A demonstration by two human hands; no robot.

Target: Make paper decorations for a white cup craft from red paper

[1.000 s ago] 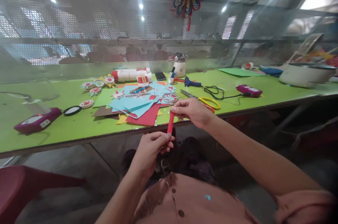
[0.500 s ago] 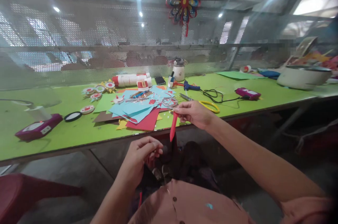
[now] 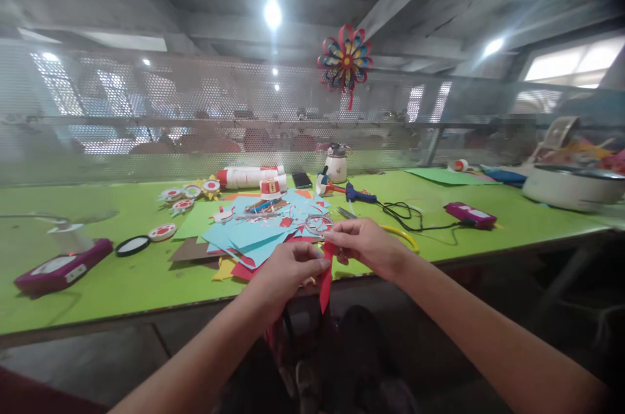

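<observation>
A narrow red paper strip point(image 3: 325, 291) with a pointed lower end hangs just off the table's front edge. My right hand point(image 3: 367, 246) pinches its top end between thumb and fingers. My left hand point(image 3: 291, 267) is closed on the strip's side, thumb and forefinger at about mid-length. Behind the hands lies a pile of light blue paper point(image 3: 247, 238), with red paper point(image 3: 243, 273) partly covered by my left hand. Scissors with yellow handles point(image 3: 403, 236) lie just past my right hand, which hides part of them. A clear ring-shaped roll point(image 3: 318, 224) sits close by.
A blue glue gun point(image 3: 360, 194) is cabled to a purple box point(image 3: 470, 215). Another purple box point(image 3: 63, 265) stands at left, near a black-rimmed disc point(image 3: 133, 245). Paper cups point(image 3: 249, 177), a bottle point(image 3: 336, 164) and a white pot point(image 3: 571, 188) stand farther back. A paper flower point(image 3: 347, 61) hangs above.
My left hand has moved up and right and now grips the red paper strip. My right hand still holds the strip's top. The view has tilted upward.
</observation>
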